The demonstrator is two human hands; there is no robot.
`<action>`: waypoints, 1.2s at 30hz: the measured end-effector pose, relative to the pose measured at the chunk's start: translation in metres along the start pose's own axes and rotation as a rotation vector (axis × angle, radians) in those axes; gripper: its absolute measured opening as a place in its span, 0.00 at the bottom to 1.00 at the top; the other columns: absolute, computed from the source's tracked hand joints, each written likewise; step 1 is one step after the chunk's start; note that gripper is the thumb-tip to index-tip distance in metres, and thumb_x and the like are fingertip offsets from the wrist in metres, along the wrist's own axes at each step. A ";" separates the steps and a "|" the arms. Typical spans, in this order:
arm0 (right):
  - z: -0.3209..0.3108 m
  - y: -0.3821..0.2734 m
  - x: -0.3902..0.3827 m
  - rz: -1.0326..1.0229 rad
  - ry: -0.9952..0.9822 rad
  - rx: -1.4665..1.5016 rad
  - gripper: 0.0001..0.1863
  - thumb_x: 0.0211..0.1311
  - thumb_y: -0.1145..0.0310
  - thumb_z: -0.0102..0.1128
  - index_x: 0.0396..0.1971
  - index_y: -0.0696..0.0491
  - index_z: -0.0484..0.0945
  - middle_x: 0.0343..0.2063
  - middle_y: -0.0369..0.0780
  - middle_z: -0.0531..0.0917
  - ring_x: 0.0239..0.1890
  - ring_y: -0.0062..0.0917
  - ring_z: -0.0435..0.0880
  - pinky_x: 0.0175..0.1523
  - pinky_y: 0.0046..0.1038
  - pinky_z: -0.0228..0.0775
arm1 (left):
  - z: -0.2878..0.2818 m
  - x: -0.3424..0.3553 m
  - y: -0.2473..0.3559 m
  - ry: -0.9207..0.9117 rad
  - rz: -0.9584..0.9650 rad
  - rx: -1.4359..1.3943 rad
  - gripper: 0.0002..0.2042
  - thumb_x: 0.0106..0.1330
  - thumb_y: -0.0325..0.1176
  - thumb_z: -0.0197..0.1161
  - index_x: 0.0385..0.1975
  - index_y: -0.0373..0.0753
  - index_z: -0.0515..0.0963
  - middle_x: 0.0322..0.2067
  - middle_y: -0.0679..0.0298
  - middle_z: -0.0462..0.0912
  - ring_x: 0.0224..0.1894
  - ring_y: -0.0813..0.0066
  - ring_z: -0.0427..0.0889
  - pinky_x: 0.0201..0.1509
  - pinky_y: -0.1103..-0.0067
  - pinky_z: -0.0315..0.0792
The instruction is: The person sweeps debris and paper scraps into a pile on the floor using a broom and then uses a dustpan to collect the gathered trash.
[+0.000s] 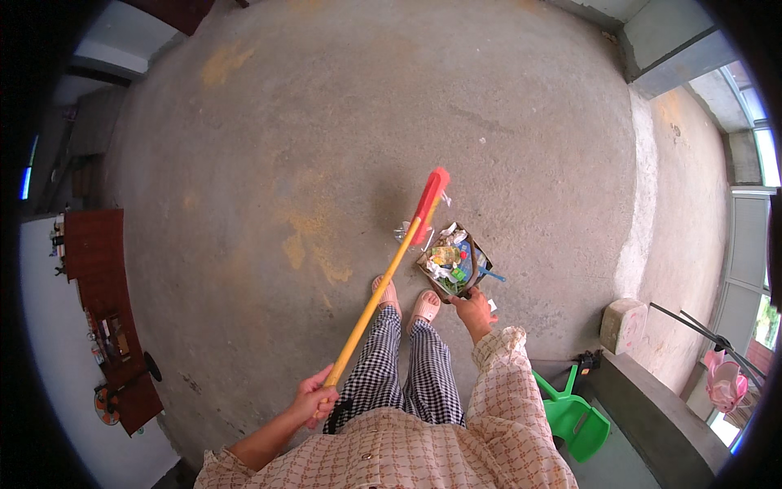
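My left hand is closed around the yellow handle of a broom. Its red head points away from me, just past my feet. To the right of it is a small dark-rimmed rubbish container with a curved brown handle. Crumpled white scraps, colourful wrappers, green bits and a blue strip fill it. At the container's near corner, my right hand has its fingers bent on the lower end of that handle; the fingertips are partly hidden. Clear plastic shows beside the broom head.
A green plastic dustpan is by my right side, close to a low wall. Nearby stand a stone block and dark poles with a pink item. Brown wooden furniture lines the left wall. Underfoot is stained concrete floor.
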State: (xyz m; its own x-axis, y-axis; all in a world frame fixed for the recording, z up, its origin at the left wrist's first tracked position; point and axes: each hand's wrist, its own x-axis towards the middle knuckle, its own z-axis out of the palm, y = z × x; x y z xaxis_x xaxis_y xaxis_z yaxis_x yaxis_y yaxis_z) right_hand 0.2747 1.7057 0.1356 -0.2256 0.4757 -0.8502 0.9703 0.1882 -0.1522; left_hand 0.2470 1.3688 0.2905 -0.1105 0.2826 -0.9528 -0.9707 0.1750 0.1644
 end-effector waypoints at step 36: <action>0.011 0.007 0.008 -0.041 0.082 -0.046 0.26 0.37 0.51 0.56 0.39 0.46 0.68 0.43 0.36 0.69 0.50 0.35 0.61 0.49 0.53 0.39 | -0.049 -0.057 0.025 0.233 0.231 1.022 0.29 0.49 0.28 0.55 0.53 0.49 0.54 0.22 0.64 0.70 0.15 0.83 0.64 0.18 0.86 0.63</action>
State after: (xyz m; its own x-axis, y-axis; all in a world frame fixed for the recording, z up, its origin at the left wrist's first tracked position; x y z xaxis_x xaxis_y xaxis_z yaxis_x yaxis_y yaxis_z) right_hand 0.2804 1.7017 0.1220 -0.2729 0.5350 -0.7995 0.9555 0.2473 -0.1606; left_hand 0.2190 1.3107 0.3365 -0.4114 0.2425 -0.8786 -0.2941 0.8771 0.3798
